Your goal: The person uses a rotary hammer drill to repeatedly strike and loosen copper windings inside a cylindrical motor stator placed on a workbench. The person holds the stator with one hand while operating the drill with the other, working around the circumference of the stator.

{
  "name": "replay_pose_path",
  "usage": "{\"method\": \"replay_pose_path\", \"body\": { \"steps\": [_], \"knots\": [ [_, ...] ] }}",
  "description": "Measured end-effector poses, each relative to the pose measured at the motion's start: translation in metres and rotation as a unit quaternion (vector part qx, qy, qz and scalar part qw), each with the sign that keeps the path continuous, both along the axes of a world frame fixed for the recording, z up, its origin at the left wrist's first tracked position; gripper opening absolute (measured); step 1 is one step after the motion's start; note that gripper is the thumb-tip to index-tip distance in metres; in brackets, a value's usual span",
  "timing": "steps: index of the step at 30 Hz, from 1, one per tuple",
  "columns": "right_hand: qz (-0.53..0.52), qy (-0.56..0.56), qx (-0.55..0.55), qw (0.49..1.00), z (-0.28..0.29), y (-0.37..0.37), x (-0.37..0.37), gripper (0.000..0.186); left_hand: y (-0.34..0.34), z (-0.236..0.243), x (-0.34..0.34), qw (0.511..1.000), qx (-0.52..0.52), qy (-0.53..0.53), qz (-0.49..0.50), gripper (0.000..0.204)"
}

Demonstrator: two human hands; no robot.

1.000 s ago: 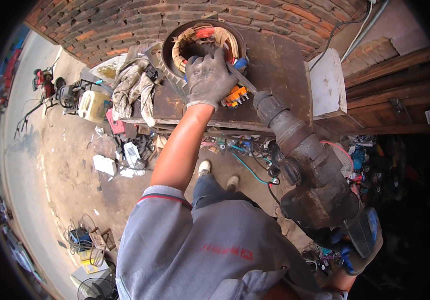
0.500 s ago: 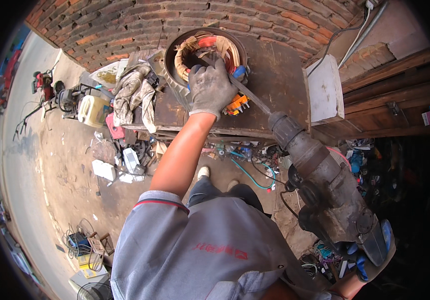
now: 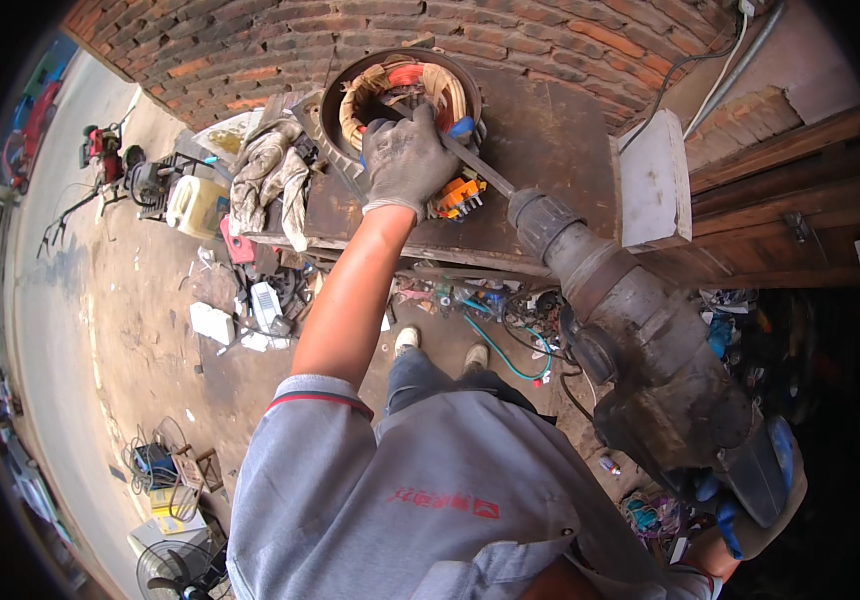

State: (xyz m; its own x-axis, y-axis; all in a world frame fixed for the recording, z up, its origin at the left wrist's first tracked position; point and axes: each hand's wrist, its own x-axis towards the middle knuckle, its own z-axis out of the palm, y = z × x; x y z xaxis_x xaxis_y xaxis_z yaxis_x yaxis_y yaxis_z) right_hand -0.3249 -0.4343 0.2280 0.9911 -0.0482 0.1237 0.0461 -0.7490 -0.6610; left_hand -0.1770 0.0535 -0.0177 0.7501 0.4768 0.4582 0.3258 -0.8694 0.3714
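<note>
A large grimy demolition hammer [image 3: 640, 320] slants from lower right up to the bench. My right hand [image 3: 775, 500], in a grey and blue glove, is wrapped round its rear handle. The steel chisel bit [image 3: 480, 168] runs from the chuck to a round motor stator [image 3: 467, 85] with taped orange-red copper windings [image 3: 405, 75]. My left hand [image 3: 408, 165], in a grey glove, closes on the bit near its far end, over the stator's near rim. The bit's tip is hidden by the hand and the stator. Orange terminal parts [image 3: 460, 197] sit below the stator.
The stator rests on a brown bench [image 3: 560, 150] against a brick wall [image 3: 280, 45]. Left on the bench lies a crumpled cloth [image 3: 270, 180]. A white box-like panel [image 3: 655, 185] stands at its right end. Scrap and a teal hose [image 3: 500, 355] lie below; a yellowish jug [image 3: 193, 207] stands left.
The hammer's body and chuck have shifted up and left, closer to the bench. My left hand stays at the bit by the stator. The whole view has shifted slightly.
</note>
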Motion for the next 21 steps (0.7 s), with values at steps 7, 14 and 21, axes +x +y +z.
{"method": "replay_pose_path", "body": {
  "steps": [7, 14, 21],
  "knots": [
    [0.006, -0.016, 0.099, 0.995, 0.004, 0.002, 0.016, 0.056, -0.011, -0.001, 0.004, 0.999, 0.018, -0.004, 0.042, 0.038],
    [0.072, -0.05, -0.055, 0.995, 0.013, -0.007, 0.027, 0.058, -0.013, 0.002, 0.005, 0.999, 0.024, -0.004, 0.023, 0.039],
    [-0.024, 0.005, 0.021, 0.999, 0.017, -0.015, 0.03, 0.06, -0.011, -0.001, 0.007, 0.999, 0.006, 0.003, 0.034, 0.044]
  ]
}}
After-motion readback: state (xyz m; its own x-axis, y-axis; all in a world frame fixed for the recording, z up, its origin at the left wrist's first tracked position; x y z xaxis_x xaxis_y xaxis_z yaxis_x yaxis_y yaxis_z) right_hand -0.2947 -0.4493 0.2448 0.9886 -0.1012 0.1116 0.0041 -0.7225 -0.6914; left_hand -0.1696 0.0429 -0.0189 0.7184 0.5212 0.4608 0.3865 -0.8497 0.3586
